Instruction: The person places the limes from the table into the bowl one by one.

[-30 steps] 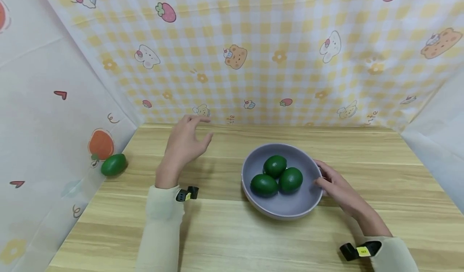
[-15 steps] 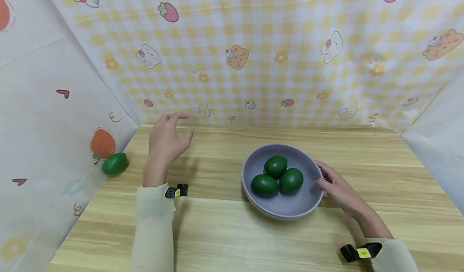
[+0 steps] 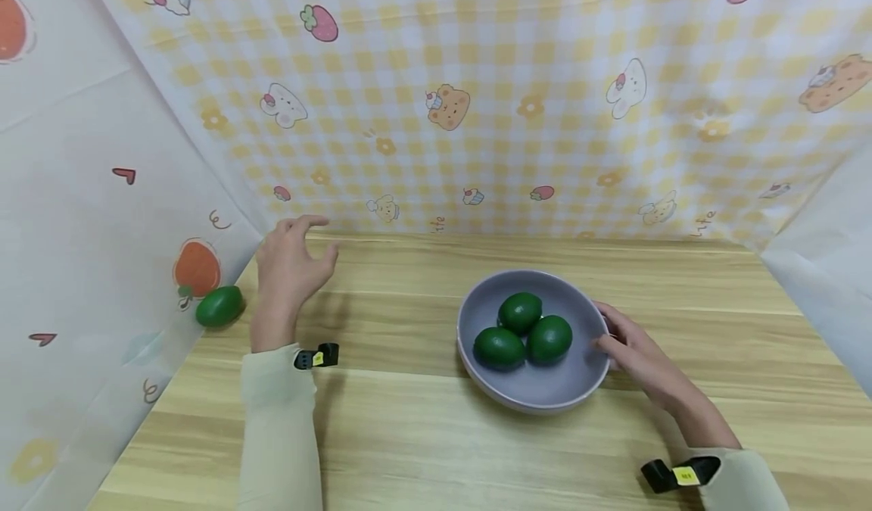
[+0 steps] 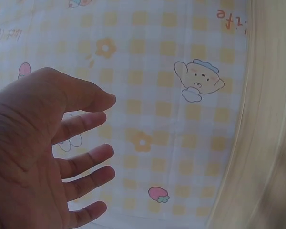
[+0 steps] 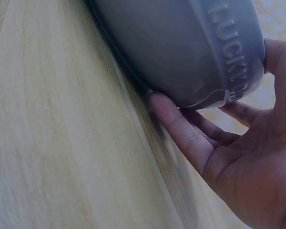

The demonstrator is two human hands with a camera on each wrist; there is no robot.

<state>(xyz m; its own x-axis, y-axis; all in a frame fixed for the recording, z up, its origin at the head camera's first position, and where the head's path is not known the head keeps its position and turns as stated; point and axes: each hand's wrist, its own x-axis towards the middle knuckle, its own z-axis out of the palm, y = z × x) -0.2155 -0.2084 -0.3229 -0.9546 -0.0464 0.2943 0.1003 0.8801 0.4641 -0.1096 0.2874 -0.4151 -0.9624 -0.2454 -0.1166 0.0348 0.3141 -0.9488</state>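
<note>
A grey-purple bowl [image 3: 534,390] stands on the table, right of the middle in the head view. Inside it, three green limes [image 3: 499,347] lie touching one another. My right hand [image 3: 643,359] grips the bowl's right side, thumb at the rim and fingers along the outer wall. The right wrist view shows those fingers [image 5: 181,131] under the bowl's raised lettering. Another lime [image 3: 220,306] rests at the table's far left, against the white side cloth. Just right of this lime, my left hand [image 3: 289,269] hovers above the table with its fingers loosely bent and nothing in them.
A yellow checked cloth [image 3: 409,117] hangs behind the wooden table [image 3: 395,435]. White printed cloth [image 3: 82,269] walls off the left side, and more white cloth [image 3: 831,269] is on the right. Each wrist wears a small black camera.
My left hand has moved left, from near the bowl's side of the table towards the lone lime. The right hand, the bowl and the limes stay in place.
</note>
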